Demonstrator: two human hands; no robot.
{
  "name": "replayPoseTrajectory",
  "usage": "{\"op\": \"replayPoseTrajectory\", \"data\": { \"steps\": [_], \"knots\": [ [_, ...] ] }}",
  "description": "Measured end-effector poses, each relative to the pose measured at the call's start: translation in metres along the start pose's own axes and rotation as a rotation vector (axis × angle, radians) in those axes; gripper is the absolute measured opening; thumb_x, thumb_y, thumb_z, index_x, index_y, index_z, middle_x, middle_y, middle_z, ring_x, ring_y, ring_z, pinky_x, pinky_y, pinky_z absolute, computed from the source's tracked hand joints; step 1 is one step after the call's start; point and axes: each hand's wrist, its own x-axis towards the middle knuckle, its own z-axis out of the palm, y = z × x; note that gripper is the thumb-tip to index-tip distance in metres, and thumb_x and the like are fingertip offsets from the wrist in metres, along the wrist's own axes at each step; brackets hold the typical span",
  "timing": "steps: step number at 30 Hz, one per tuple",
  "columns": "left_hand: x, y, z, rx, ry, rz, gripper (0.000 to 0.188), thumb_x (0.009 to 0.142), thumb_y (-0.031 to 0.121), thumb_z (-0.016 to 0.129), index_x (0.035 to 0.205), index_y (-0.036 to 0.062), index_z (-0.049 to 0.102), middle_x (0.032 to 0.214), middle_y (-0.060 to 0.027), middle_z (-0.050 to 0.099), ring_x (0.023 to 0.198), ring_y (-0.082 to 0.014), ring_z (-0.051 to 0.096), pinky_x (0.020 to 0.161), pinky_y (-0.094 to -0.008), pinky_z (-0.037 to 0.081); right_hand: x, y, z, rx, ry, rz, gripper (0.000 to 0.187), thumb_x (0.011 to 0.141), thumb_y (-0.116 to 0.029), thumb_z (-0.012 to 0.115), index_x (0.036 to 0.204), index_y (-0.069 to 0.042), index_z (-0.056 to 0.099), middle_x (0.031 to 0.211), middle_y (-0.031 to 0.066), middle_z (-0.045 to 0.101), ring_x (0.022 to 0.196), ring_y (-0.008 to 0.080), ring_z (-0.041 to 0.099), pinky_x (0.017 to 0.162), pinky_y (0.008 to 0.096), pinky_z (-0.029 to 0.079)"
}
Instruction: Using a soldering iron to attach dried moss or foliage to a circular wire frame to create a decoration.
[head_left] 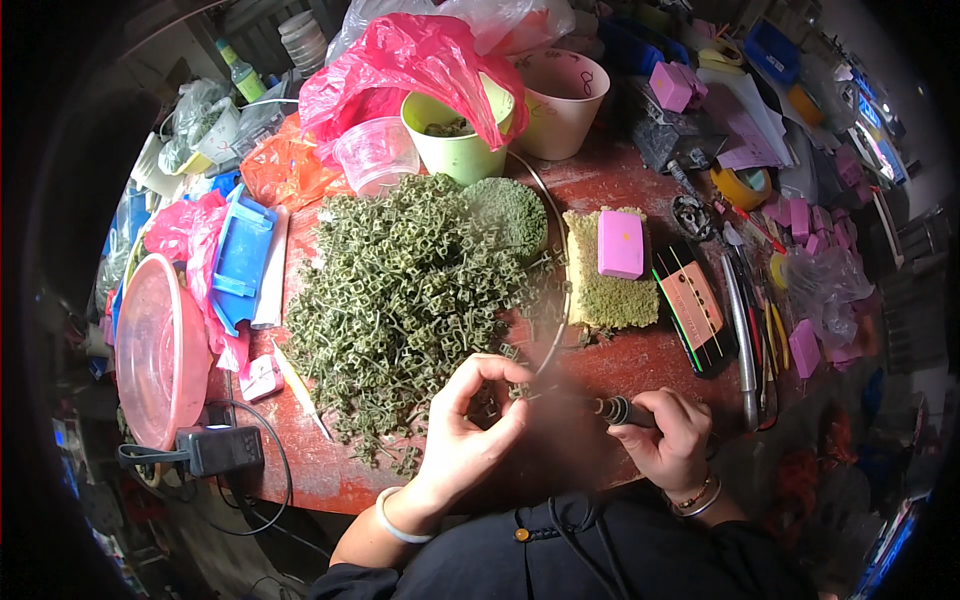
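Observation:
My left hand [468,425] pinches a small green piece [517,392] between thumb and forefinger, just off the near edge of a big heap of similar green open-shaped pieces [405,290]. Fingers of my right hand [670,435] wrap round a dark, short-barrelled handpiece [622,411], its ringed front end directed left at the piece. Haze blurs the gap between both hands, so the handpiece's tip cannot be made out. A thin pale tube [562,310] curves down beside the heap toward my left fingertips.
A yellowish sponge [615,300] bears a pink block [621,244]. Right of it lie a black-and-pink box [692,305] and several slim tools [745,340]. Behind the heap stand a green cup [455,150] and a white cup [560,105]. A pink basin [160,350] and black adapter [222,450] sit left.

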Motion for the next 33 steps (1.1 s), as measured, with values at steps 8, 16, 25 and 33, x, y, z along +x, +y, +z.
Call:
{"op": "replayPoseTrajectory", "data": {
  "steps": [8,16,25,33],
  "knots": [
    [0.0007,0.0030,0.0006,0.070,0.018,0.049,0.021,0.082,-0.006,0.064,0.101,0.0001,0.062,0.104,-0.0050,0.059,0.097,-0.0114,0.057,0.085,-0.0240,0.045,-0.0009,-0.0012,0.0010,-0.029,-0.038,-0.005,0.037,0.082,-0.039,0.077,0.081,-0.007,0.059,0.061,0.0034,0.054,0.050,0.0217,0.057,0.044,0.0344,0.041],
    [0.0007,0.0028,0.0008,0.095,0.019,0.043,0.020,0.082,-0.006,0.065,0.101,0.0002,0.062,0.103,-0.0035,0.059,0.093,-0.0090,0.055,0.081,-0.0220,0.044,-0.0016,-0.0012,0.0007,-0.086,-0.061,-0.007,0.038,0.082,-0.041,0.076,0.081,-0.008,0.058,0.061,0.0023,0.054,0.050,0.0218,0.057,0.044,0.0342,0.041],
    [0.0009,0.0003,0.0017,0.088,0.029,0.067,0.021,0.081,-0.007,0.066,0.100,0.0004,0.062,0.101,-0.0022,0.059,0.084,-0.0066,0.052,0.074,-0.0207,0.042,-0.0019,-0.0001,0.0018,-0.079,-0.046,-0.002,0.037,0.081,-0.038,0.078,0.082,-0.007,0.058,0.062,0.0036,0.054,0.050,0.0225,0.057,0.044,0.0349,0.041],
    [0.0013,-0.0001,0.0015,0.098,0.029,0.073,0.021,0.081,-0.008,0.066,0.100,0.0006,0.062,0.101,-0.0026,0.059,0.085,-0.0074,0.052,0.075,-0.0212,0.042,-0.0016,-0.0005,0.0001,-0.067,-0.057,0.005,0.037,0.082,-0.038,0.077,0.081,-0.007,0.058,0.062,0.0040,0.054,0.051,0.0227,0.058,0.044,0.0348,0.042]
  ]
}}
